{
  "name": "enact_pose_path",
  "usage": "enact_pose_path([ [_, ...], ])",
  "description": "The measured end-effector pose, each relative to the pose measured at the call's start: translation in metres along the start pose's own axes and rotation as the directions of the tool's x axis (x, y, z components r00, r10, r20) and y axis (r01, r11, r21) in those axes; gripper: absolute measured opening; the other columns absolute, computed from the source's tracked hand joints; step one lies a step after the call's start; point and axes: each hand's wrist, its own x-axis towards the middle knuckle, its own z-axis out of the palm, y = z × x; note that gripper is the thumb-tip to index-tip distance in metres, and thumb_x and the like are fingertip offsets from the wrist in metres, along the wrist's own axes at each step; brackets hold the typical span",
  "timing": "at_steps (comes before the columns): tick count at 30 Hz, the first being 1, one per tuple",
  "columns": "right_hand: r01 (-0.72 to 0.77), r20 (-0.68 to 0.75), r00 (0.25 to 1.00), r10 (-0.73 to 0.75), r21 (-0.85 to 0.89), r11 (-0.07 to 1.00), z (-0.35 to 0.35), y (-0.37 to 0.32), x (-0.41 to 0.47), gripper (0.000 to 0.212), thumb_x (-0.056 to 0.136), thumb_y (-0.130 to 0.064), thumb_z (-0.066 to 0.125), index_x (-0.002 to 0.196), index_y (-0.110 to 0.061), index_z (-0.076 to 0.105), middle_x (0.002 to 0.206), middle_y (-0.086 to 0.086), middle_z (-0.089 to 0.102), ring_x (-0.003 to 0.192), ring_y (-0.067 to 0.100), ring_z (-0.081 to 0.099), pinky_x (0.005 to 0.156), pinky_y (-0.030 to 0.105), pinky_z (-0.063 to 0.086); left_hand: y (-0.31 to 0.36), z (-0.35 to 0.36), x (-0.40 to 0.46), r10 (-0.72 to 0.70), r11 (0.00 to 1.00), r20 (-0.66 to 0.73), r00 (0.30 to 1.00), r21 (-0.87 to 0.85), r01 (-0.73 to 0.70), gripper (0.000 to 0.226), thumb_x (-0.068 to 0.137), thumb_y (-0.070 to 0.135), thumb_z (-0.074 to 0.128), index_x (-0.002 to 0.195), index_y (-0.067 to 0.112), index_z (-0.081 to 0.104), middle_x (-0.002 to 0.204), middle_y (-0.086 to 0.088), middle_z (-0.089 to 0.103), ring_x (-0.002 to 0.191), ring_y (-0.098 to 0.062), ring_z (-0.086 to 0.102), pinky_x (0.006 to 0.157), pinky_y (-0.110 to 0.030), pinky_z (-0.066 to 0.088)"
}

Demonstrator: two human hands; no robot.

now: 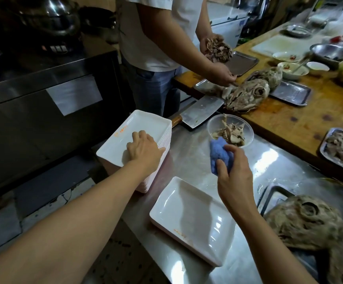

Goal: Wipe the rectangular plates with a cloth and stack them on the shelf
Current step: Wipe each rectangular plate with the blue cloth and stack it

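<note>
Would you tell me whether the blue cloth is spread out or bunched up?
Bunched up: the blue cloth sits wadded in the right hand.

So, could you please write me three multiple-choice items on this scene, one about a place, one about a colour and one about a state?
1. Where does the left hand rest?
A. on the tall plate stack
B. on the cleaver
C. in the clear bowl

2. What colour is the cloth?
A. white
B. blue
C. green

3. What is the right hand doing?
A. lying flat on the counter
B. gripping the cloth
C. holding a plate

Answers: 1 A, the palm lies on the top plate; 2 B, the cloth is plainly blue; 3 B, fingers and thumb curl round it above the steel counter.
</note>
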Motion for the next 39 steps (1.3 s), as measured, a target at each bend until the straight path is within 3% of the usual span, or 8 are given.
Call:
enact_pose_path([
  [5, -0.028, -0.155, 0.988, 0.028, 0.0, 1.0, -0.017, 0.003, 0.001, 0.035, 0.093, -0.013, 0.049, 0.127, -0.015, 0.043, 0.119, 0.004, 0.046, 0.102, 0.011, 0.044, 0.083, 0.026, 0.037, -0.001, 0.003, -0.008, 0.027, 1.0, -0.007, 1.0, -0.007, -0.027, 0.074, 0.094, 0.057, 0.034, 0.143, 0.003, 0.023, 0.141, -0.016, 0.033, 0.125, -0.03, 0.033, 0.097, -0.04, 0.035],
  [11, -0.027, 0.009, 1.0, 0.028, -0.06, 0.998, -0.02, 0.018, -0.028, 0.04, 0.089, -0.005, 0.051, 0.127, -0.014, 0.045, 0.125, 0.007, 0.045, 0.109, 0.014, 0.044, 0.088, 0.02, 0.033, 0.011, 0.004, -0.047, 0.213, 0.952, -0.22, 0.952, -0.175, -0.253, 0.064, 0.091, 0.04, 0.052, 0.143, 0.009, 0.029, 0.145, -0.008, 0.03, 0.124, -0.027, 0.031, 0.099, -0.035, 0.03],
  [14, -0.02, 0.068, 0.997, 0.026, -0.088, 0.996, -0.02, 0.027, -0.045, 0.041, 0.086, 0.0, 0.053, 0.125, -0.008, 0.048, 0.123, 0.013, 0.048, 0.112, 0.025, 0.047, 0.081, 0.015, 0.028, 0.015, 0.012, -0.074, 0.302, 0.914, -0.205, 0.931, -0.215, -0.344, 0.058, 0.09, 0.036, 0.056, 0.137, 0.01, 0.035, 0.139, -0.004, 0.037, 0.12, -0.023, 0.034, 0.093, -0.034, 0.036],
  [18, -0.02, 0.133, 0.99, 0.04, -0.147, 0.989, -0.022, 0.042, -0.063, 0.041, 0.085, 0.003, 0.055, 0.124, -0.006, 0.051, 0.123, 0.017, 0.048, 0.11, 0.03, 0.048, 0.074, 0.017, 0.026, 0.014, 0.028, -0.102, 0.248, 0.916, -0.027, 0.968, -0.319, -0.243, 0.05, 0.092, 0.036, 0.054, 0.132, 0.012, 0.037, 0.135, -0.004, 0.041, 0.12, -0.026, 0.039, 0.09, -0.042, 0.042],
  [28, 0.057, 0.271, 0.96, 0.067, -0.425, 0.903, -0.015, 0.063, -0.084, 0.04, 0.083, -0.005, 0.059, 0.123, -0.003, 0.058, 0.126, 0.024, 0.05, 0.115, 0.04, 0.044, 0.097, 0.039, 0.034, -0.003, 0.057, -0.118, 0.068, 0.943, 0.293, 0.954, -0.33, 0.034, 0.047, 0.096, 0.034, 0.046, 0.137, 0.014, 0.036, 0.137, -0.009, 0.048, 0.122, -0.031, 0.048, 0.094, -0.043, 0.042],
  [31, 0.036, 0.238, 0.967, 0.091, -0.48, 0.876, -0.012, 0.066, -0.09, 0.023, 0.085, -0.006, 0.056, 0.106, -0.003, 0.066, 0.124, 0.02, 0.051, 0.112, 0.037, 0.045, 0.087, 0.039, 0.042, -0.006, 0.065, -0.114, 0.08, 0.943, 0.374, 0.924, -0.329, 0.051, 0.037, 0.096, 0.031, 0.042, 0.131, 0.018, 0.041, 0.129, -0.013, 0.053, 0.115, -0.035, 0.052, 0.087, -0.039, 0.042],
  [34, 0.119, 0.345, 0.928, 0.14, -0.63, 0.768, -0.004, 0.074, -0.097, 0.026, 0.092, -0.012, 0.045, 0.111, -0.005, 0.061, 0.129, 0.011, 0.046, 0.115, 0.029, 0.04, 0.081, 0.035, 0.045, -0.01, 0.074, -0.113, 0.121, 0.917, 0.406, 0.906, -0.394, 0.054, 0.034, 0.092, 0.021, 0.042, 0.126, 0.023, 0.043, 0.122, -0.015, 0.056, 0.108, -0.037, 0.054, 0.081, -0.036, 0.042],
  [39, 0.034, 0.241, 0.957, 0.159, -0.642, 0.766, 0.02, 0.071, -0.091, 0.023, 0.092, -0.009, 0.043, 0.109, -0.004, 0.058, 0.124, 0.012, 0.042, 0.101, 0.025, 0.04, 0.07, 0.027, 0.03, -0.017, 0.08, -0.108, 0.161, 0.787, 0.424, 0.891, -0.6, 0.143, 0.041, 0.086, 0.009, 0.04, 0.12, 0.03, 0.052, 0.109, -0.008, 0.061, 0.076, -0.027, 0.067, 0.068, -0.032, 0.057],
])
